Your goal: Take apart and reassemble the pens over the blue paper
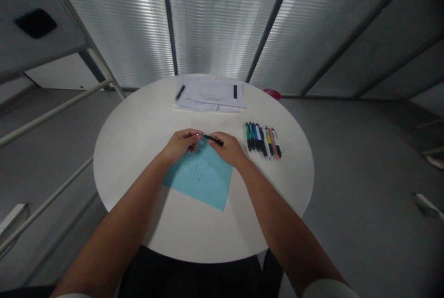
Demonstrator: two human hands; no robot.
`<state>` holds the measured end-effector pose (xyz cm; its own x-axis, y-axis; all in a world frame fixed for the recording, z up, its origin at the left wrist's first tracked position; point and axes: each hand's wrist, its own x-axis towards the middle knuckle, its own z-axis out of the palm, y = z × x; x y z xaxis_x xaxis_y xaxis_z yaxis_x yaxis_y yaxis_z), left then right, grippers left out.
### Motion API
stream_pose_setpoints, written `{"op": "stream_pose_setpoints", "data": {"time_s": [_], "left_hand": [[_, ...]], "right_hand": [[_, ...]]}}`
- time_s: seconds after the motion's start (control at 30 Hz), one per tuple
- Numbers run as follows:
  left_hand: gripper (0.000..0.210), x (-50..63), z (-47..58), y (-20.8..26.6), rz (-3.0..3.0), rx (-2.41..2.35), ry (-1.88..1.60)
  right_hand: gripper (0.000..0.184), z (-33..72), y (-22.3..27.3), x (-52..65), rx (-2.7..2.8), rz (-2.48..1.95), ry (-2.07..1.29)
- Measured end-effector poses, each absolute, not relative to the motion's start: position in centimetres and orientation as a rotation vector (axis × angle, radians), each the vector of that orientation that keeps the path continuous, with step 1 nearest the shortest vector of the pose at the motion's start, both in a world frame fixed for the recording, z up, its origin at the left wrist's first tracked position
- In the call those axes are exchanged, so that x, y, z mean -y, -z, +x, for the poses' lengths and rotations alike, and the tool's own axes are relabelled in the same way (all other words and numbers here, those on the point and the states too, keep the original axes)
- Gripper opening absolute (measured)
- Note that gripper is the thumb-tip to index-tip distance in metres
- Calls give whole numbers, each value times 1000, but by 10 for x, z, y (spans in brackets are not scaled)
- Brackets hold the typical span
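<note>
So we've got a black pen at 12 o'clock on the blue paper, left hand pinching its thin end, right hand gripping the body; more pens sit at 2 o'clock.

Black pen over blue sheet: tip at left hand too small to make out. Sheet's far edge partly hidden by left and right hand; scribbles unreadable. Papers beyond sheet: print too small. Sleeves nearer than sheet, cut by bottom edge.
</note>
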<state>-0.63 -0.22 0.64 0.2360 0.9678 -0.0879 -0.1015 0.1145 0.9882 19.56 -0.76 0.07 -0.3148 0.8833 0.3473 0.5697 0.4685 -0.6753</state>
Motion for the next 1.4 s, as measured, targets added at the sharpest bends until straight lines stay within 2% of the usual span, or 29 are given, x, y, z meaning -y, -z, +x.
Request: {"op": "stream_pose_setpoints", "data": {"time_s": [0.67,1.2,1.33,1.4], "left_hand": [[27,7,-1,-12,1282,-1155,-1003],[33,6,-6,-11,1231,-1010,-1004],[31,6,-7,-11,1222,-983,-1017],[31,6,-8,-10,1215,-989,-1018]], "right_hand": [[17,195,-4,8,2125,-1222,-429],[28,193,-4,12,1961,-1196,-605],[10,193,-2,11,1929,-1210,-610],[7,193,-2,10,1937,-1194,-622]]}}
